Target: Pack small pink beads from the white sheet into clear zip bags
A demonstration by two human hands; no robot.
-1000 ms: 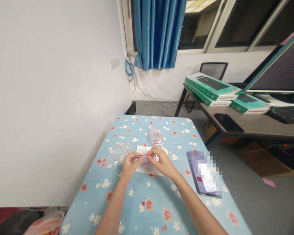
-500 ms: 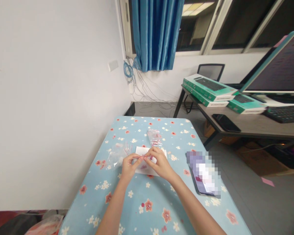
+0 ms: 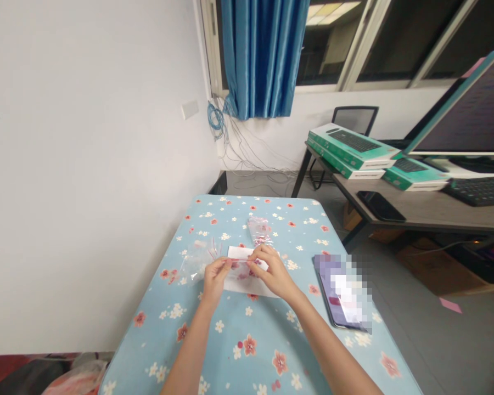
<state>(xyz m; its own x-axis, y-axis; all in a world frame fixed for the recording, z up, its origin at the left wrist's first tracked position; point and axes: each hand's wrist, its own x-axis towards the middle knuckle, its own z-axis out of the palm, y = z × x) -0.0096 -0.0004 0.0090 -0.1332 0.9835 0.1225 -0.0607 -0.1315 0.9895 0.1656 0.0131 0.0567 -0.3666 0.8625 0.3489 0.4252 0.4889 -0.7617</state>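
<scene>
My left hand and my right hand meet over a white sheet of paper on a table with a blue flowered cloth. Both pinch the ends of a small clear plastic bag with a red strip, held just above the paper. What is inside the bag is too small to make out. A crumpled clear bag lies left of my left hand. Another small clear bag with red marks lies beyond my right hand.
A phone lies on the cloth to the right. A white wall runs along the left. To the right stands a grey desk with green keyboard boxes, a dark phone, a keyboard and a monitor. Blue curtain and cables hang behind.
My hands have barely shifted; the small bag sits slightly lower over the paper and my fingers have regripped its ends.
</scene>
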